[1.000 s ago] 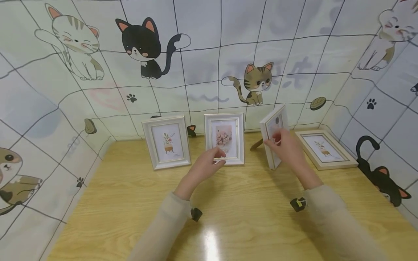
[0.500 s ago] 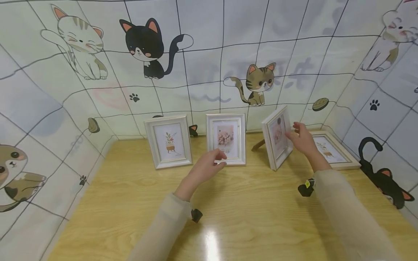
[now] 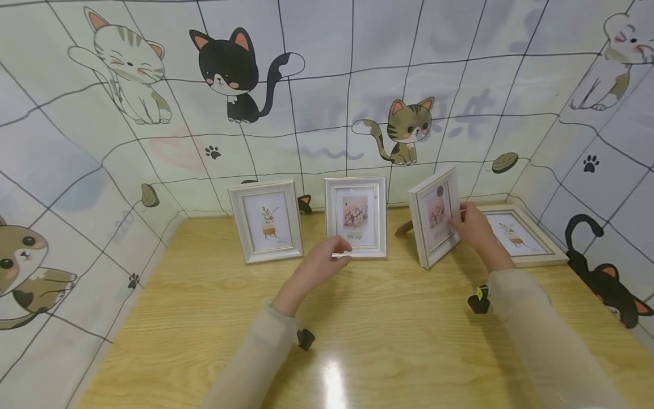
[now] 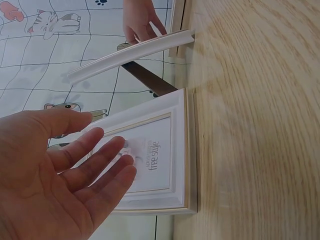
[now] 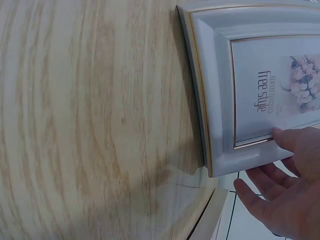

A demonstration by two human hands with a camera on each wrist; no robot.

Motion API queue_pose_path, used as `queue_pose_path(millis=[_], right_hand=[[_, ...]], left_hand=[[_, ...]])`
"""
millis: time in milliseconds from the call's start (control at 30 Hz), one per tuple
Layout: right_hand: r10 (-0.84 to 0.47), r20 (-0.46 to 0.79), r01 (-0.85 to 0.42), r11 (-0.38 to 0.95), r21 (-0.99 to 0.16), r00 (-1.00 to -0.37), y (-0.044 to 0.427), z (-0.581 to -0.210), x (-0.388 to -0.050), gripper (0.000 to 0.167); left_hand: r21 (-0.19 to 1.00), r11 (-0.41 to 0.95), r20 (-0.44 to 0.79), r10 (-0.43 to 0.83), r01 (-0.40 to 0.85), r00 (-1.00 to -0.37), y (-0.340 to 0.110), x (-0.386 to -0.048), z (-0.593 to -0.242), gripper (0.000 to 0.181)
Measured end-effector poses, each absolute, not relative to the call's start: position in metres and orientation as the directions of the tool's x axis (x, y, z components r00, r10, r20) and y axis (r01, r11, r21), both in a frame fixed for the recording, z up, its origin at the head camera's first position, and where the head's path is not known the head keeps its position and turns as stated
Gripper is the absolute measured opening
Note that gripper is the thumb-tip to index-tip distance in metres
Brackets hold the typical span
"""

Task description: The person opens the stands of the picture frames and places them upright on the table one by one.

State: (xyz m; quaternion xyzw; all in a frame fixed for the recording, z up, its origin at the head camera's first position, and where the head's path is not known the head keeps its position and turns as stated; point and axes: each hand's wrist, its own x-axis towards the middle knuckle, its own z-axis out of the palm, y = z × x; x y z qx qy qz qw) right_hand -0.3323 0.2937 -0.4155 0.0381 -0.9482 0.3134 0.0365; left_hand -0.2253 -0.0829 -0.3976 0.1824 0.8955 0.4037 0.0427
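Backdrop (image 3: 317,34): cat-printed grid, rising behind and at both sides of the table
Table (image 3: 158,324): wood-grained, bearing four frames
Right frame (image 3: 434,218): flower picture; upright on the table, leaning back on its leg, face angled away from the middle frame; held by one side edge, presumably to turn or steady it without covering the picture
Middle frame (image 3: 355,213): matching flower picture; upright, its support hidden from me
Left frame (image 3: 267,222): plant picture; upright, slightly angled, untouched
Flat frame (image 3: 518,236): plant picture; lying face up beyond my right hand, so needing no prop
Left hand (image 3: 321,261): before the middle frame, fingers slightly apart and loosely bent, holding nothing; contact I cannot tell
Right hand (image 3: 472,227): pinching the right frame's edge, thumb (image 5: 292,139) in front, fingers behind
Leg (image 4: 148,78): brown, splayed behind the right frame, evidently bracing it
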Motion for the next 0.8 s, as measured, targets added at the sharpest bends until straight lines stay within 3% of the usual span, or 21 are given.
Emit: queue_pose_path(millis=[500,800], right_hand=[[0.073,0.124,-0.008,0.832,-0.555,-0.990,0.285,-0.422,-0.325,0.054],[0.073,0.086,0.019,0.857,-0.514,-0.994,0.284,-0.421,-0.325,0.056]], left_hand=[[0.771,0.576,0.054,0.366,0.272,-0.929,-0.086,-0.223,-0.401,0.025],[0.757,0.597,0.047,0.357,0.266,-0.933,-0.087,-0.223,-0.403,0.026]])
